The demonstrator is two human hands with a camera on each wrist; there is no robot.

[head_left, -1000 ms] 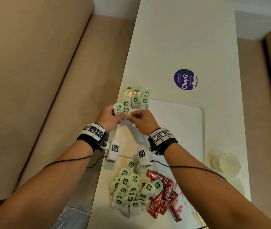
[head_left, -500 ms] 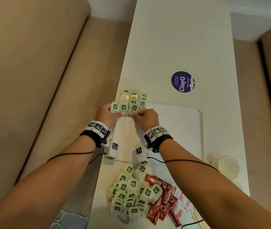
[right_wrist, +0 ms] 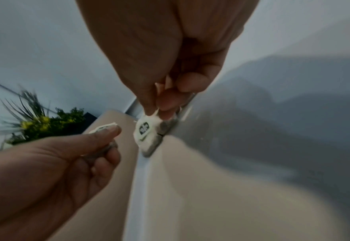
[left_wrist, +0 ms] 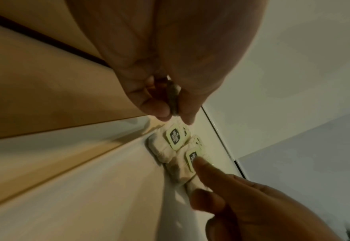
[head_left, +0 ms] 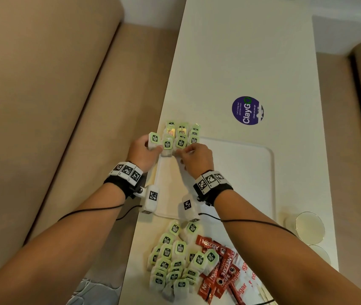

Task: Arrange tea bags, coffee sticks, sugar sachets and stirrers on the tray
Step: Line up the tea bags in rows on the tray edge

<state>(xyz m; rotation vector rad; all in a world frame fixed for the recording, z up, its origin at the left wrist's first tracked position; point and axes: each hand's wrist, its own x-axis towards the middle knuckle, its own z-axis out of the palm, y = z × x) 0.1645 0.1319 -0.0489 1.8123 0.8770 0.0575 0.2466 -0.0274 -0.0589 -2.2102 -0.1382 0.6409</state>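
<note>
A white tray [head_left: 243,172] lies on the table, with rows of green-tagged tea bags [head_left: 182,133] at its far left corner. My left hand [head_left: 153,148] pinches one tea bag [head_left: 154,138] at the left end of the nearest row; thumb and fingers squeeze it in the left wrist view [left_wrist: 173,101]. Just right of it, my right hand [head_left: 181,150] pinches another tea bag [right_wrist: 147,128] and sets it against the row. A loose pile of tea bags [head_left: 175,260], red coffee sticks [head_left: 219,271] and sugar sachets [head_left: 245,276] lie near me.
Two clear glasses [head_left: 309,226] stand right of the tray's near corner. A purple round sticker [head_left: 247,110] marks the table beyond the tray. Beige sofa cushions [head_left: 43,106] flank the narrow table on both sides. The tray's middle and right are bare.
Both hands have moved forward from the tray's middle to the rows at its far left corner, carrying their tea bags down beside the nearest row.
</note>
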